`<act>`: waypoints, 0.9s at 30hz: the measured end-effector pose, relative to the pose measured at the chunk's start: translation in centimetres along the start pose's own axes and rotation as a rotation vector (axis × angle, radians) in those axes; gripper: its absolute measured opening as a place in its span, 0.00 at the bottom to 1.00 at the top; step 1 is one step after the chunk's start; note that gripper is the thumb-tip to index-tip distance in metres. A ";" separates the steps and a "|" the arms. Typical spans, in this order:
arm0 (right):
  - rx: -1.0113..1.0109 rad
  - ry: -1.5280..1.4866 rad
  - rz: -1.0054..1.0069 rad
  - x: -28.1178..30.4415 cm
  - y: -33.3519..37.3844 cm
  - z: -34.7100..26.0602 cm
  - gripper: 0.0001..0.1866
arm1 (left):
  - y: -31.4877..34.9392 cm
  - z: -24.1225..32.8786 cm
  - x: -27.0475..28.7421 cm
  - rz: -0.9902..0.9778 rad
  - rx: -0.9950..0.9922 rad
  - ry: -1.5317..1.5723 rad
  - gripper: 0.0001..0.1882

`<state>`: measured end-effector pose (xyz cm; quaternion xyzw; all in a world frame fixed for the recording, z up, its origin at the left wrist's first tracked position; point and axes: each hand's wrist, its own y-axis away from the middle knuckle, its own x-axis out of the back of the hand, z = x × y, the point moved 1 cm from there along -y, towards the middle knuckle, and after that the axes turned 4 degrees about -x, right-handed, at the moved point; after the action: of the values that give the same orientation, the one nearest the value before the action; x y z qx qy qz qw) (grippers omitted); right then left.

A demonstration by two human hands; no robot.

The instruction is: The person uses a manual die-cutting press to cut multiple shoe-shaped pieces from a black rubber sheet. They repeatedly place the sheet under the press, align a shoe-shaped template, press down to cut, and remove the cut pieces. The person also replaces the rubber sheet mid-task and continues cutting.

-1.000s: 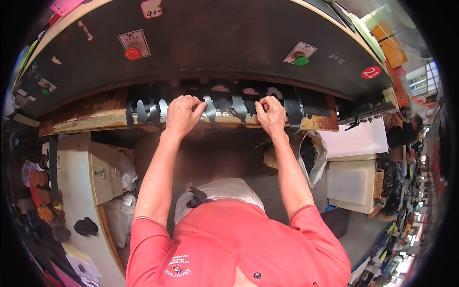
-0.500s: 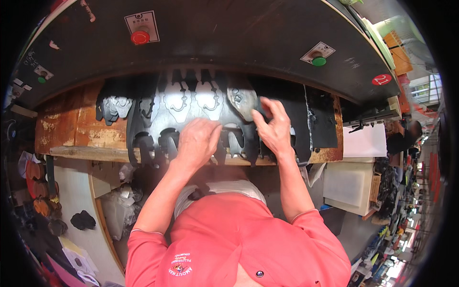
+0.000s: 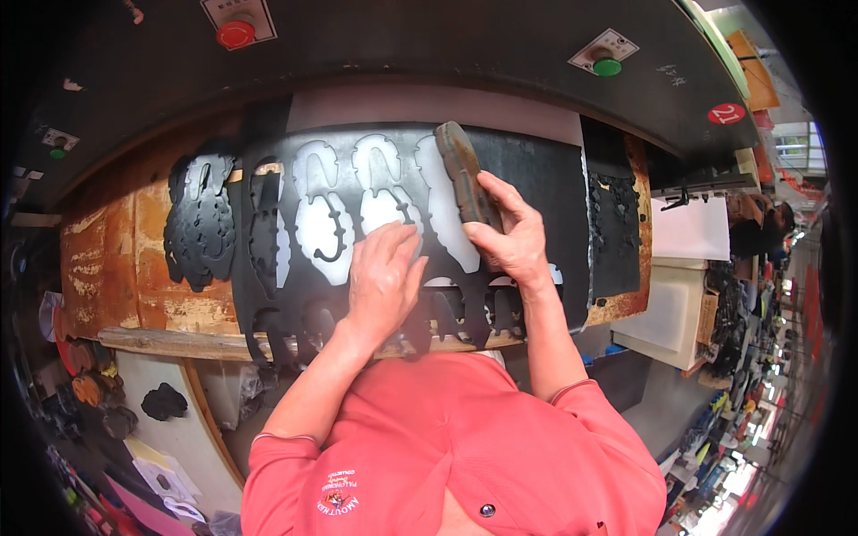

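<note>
- Right hand (image 3: 517,239): clamped, thumb against fingers, on the near part of a thick sole-shaped block (image 3: 466,179), which stands tilted over the black sheet (image 3: 547,179).
- Left hand (image 3: 384,279): palm down over the same sheet, apart from the right hand, fingers close together; whether it grips anything cannot be told.
- Black sheet: lies under both hands and bears a row of sole-shaped openings (image 3: 323,228) showing pale through; its near edge, cut into ragged strips, hangs toward the person.
- Stack of black cut pieces (image 3: 202,223): lies left of the sheet, on a worn orange-brown board (image 3: 105,234).
- Perforated black scrap (image 3: 615,237): lies right of the sheet, near the board's right end.
- Dark machine panel (image 3: 420,40): spans the far side, with a red button (image 3: 235,34) at left and a green button (image 3: 607,66) at right.
- White sheet (image 3: 695,230): lies beyond the board's right end, above a pale box (image 3: 663,299).
</note>
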<state>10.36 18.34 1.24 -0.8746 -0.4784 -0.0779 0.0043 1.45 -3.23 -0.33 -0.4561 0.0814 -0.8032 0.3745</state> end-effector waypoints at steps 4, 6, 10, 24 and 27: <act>-0.170 -0.402 -0.058 1.6 0.1 0.0 0.40 | -1.5 1.1 0.2 -0.029 0.061 0.025 0.20; -0.185 -0.439 -0.028 1.8 0.3 0.2 0.39 | -2.3 1.9 -0.6 -0.122 0.292 0.333 0.24; -0.204 -0.508 0.012 2.1 0.3 0.6 0.38 | -4.6 3.5 -3.8 -0.225 0.345 0.601 0.41; -0.164 -0.630 0.071 1.7 -0.1 1.2 0.36 | -4.5 2.7 -5.5 -0.127 0.539 0.965 0.18; -0.172 -0.526 0.103 1.9 -0.2 1.7 0.34 | -4.0 1.7 -4.2 0.001 0.582 0.805 0.11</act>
<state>11.40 20.23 -0.15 -0.8852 -0.4095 0.1119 -0.1902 1.93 2.81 -0.33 0.0137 -0.0077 -0.9049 0.4254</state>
